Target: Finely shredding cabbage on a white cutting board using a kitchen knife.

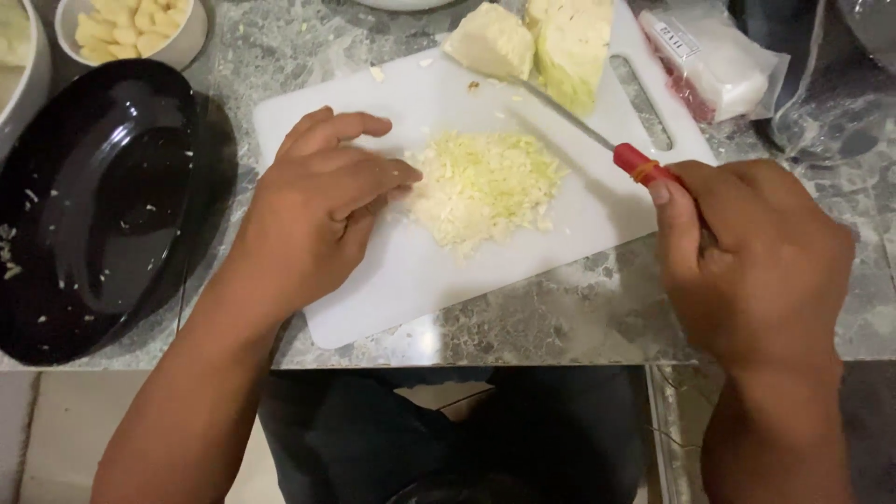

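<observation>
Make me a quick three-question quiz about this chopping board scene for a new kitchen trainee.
1. True or false: the right hand holds a red-handled knife.
2. What does the left hand touch? A) the black oval dish B) the pile of chopped cabbage C) the wrapped meat packet
3. Fill in: the uncut cabbage wedges lie at the far end of the white ____.

Key: 1 true. 2 B; its fingers rest against the pile's edge. 3 cutting board.
</observation>
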